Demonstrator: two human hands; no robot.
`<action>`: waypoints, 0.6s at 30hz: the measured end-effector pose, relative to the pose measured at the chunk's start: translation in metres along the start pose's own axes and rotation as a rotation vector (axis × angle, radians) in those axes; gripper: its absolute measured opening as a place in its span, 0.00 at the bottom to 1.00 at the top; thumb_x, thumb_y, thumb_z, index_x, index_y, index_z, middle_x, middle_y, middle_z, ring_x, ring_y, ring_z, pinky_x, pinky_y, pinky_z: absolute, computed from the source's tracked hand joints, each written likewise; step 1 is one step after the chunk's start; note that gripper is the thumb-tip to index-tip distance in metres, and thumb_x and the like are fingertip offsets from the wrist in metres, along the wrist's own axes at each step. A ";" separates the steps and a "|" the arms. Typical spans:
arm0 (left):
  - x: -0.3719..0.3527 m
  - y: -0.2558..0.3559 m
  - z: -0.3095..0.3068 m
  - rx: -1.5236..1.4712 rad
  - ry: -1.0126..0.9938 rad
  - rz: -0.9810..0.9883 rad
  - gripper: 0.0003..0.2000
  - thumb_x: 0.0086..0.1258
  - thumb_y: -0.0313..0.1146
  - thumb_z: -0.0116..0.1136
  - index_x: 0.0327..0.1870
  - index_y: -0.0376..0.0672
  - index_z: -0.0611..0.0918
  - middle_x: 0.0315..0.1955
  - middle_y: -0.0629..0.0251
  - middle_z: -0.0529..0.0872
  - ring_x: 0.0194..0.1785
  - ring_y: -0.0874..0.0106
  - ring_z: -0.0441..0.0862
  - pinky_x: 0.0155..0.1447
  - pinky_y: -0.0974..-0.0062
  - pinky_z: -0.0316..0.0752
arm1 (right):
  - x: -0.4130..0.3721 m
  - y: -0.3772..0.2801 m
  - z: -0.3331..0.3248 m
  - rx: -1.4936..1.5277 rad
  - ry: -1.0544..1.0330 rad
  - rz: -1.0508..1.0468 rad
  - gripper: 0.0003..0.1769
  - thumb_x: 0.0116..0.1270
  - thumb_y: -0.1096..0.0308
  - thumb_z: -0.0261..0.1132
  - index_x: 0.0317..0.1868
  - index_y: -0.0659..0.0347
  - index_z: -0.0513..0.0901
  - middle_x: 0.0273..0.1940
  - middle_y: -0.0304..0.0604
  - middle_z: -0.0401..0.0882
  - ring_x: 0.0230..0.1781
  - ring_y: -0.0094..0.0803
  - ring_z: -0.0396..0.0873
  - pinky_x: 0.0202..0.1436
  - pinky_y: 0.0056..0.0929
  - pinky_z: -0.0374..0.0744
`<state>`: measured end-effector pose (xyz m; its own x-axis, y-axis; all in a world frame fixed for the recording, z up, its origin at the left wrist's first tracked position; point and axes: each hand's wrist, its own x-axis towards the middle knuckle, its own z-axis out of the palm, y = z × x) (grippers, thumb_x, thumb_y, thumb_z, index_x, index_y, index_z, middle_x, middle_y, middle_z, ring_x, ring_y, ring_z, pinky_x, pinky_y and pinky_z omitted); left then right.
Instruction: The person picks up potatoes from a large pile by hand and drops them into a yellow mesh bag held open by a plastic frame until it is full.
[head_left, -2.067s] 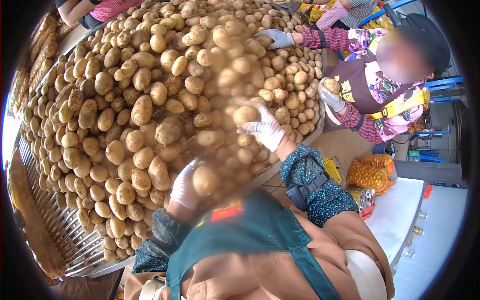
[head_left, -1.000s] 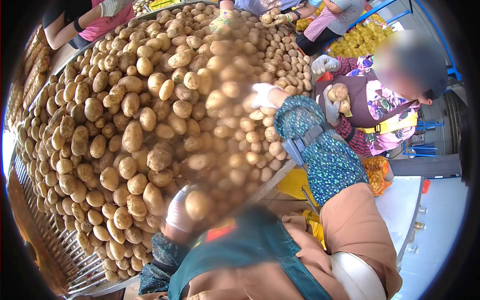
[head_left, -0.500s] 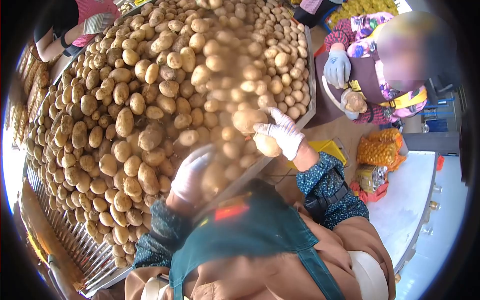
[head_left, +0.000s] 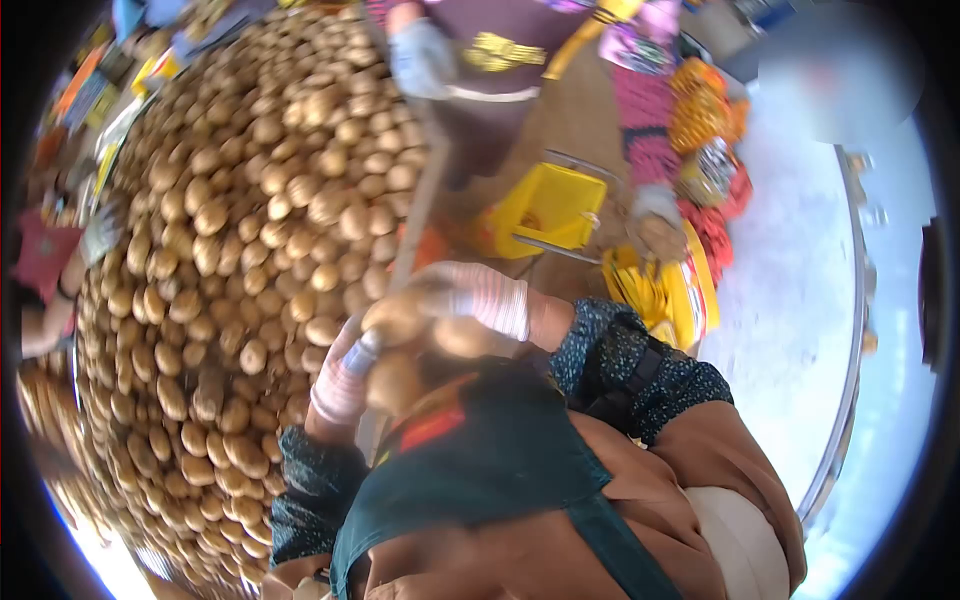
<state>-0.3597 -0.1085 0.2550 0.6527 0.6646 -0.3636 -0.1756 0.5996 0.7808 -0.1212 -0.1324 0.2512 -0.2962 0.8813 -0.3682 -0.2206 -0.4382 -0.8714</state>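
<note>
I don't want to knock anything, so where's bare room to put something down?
The white surface is widely bare beside the orange net bag. Some floor shows between the yellow basket and a pink sleeve. Crowded: the potato heap, and between the left hand and right hand, which hold potatoes.

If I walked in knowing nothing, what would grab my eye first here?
Probably the great heap of potatoes filling the left of the view. Next, the gloved left hand and right hand, close together in front of the green apron, with a few blurred potatoes between them. Beyond the right hand, a bright yellow box stands out, right of the heap.
</note>
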 end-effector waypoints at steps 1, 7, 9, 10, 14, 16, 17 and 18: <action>0.003 -0.008 0.005 -0.031 0.036 -0.036 0.38 0.66 0.57 0.63 0.67 0.33 0.71 0.49 0.56 0.83 0.43 0.66 0.84 0.46 0.70 0.82 | -0.010 0.002 -0.013 0.164 0.020 0.047 0.20 0.72 0.60 0.67 0.57 0.65 0.81 0.51 0.43 0.84 0.53 0.28 0.80 0.60 0.31 0.78; 0.018 -0.006 0.048 -0.168 -0.022 -0.153 0.37 0.64 0.56 0.66 0.66 0.35 0.73 0.47 0.59 0.83 0.40 0.67 0.85 0.42 0.70 0.84 | -0.069 0.081 -0.145 0.922 0.840 0.221 0.19 0.74 0.53 0.61 0.53 0.59 0.78 0.44 0.50 0.84 0.40 0.48 0.84 0.42 0.51 0.85; 0.024 -0.018 0.054 -0.147 -0.023 -0.163 0.35 0.68 0.56 0.62 0.66 0.36 0.73 0.48 0.59 0.83 0.43 0.68 0.85 0.44 0.71 0.83 | -0.075 0.074 -0.168 0.929 1.058 0.029 0.20 0.74 0.50 0.60 0.56 0.54 0.75 0.46 0.48 0.83 0.44 0.49 0.82 0.45 0.55 0.83; 0.030 -0.025 0.052 -0.110 -0.037 -0.168 0.34 0.69 0.55 0.62 0.66 0.37 0.73 0.48 0.58 0.83 0.43 0.68 0.84 0.44 0.71 0.82 | -0.076 0.079 -0.189 0.967 0.979 -0.139 0.20 0.74 0.49 0.59 0.58 0.52 0.75 0.48 0.48 0.82 0.47 0.48 0.81 0.48 0.56 0.82; 0.045 -0.031 0.069 -0.191 -0.076 -0.252 0.30 0.73 0.53 0.58 0.66 0.37 0.73 0.48 0.55 0.84 0.41 0.66 0.86 0.42 0.70 0.85 | -0.082 0.040 -0.171 0.784 0.951 0.112 0.31 0.71 0.44 0.62 0.66 0.55 0.72 0.59 0.49 0.77 0.53 0.45 0.80 0.56 0.55 0.79; 0.054 -0.031 0.093 -0.221 -0.104 -0.287 0.30 0.74 0.52 0.58 0.65 0.36 0.74 0.48 0.54 0.85 0.42 0.65 0.86 0.43 0.69 0.86 | -0.106 0.038 -0.129 0.414 0.561 0.049 0.35 0.71 0.43 0.63 0.69 0.56 0.70 0.62 0.49 0.75 0.56 0.47 0.78 0.59 0.53 0.78; 0.057 -0.027 0.111 -0.230 -0.126 -0.304 0.30 0.74 0.52 0.58 0.65 0.35 0.74 0.48 0.54 0.85 0.44 0.64 0.86 0.44 0.68 0.86 | -0.114 0.017 -0.103 0.353 0.465 0.066 0.37 0.70 0.44 0.66 0.71 0.58 0.69 0.61 0.49 0.76 0.59 0.46 0.77 0.64 0.43 0.76; 0.064 -0.031 0.119 -0.254 -0.123 -0.350 0.30 0.74 0.52 0.58 0.65 0.35 0.74 0.48 0.54 0.84 0.45 0.63 0.86 0.45 0.68 0.86 | -0.111 0.026 -0.092 0.100 0.516 -0.060 0.37 0.69 0.47 0.67 0.71 0.59 0.70 0.61 0.49 0.77 0.59 0.44 0.78 0.64 0.38 0.76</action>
<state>-0.2245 -0.1380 0.2681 0.7852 0.3533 -0.5086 -0.0940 0.8798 0.4659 -0.0087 -0.2253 0.2391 0.2100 0.8667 -0.4524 -0.3185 -0.3768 -0.8698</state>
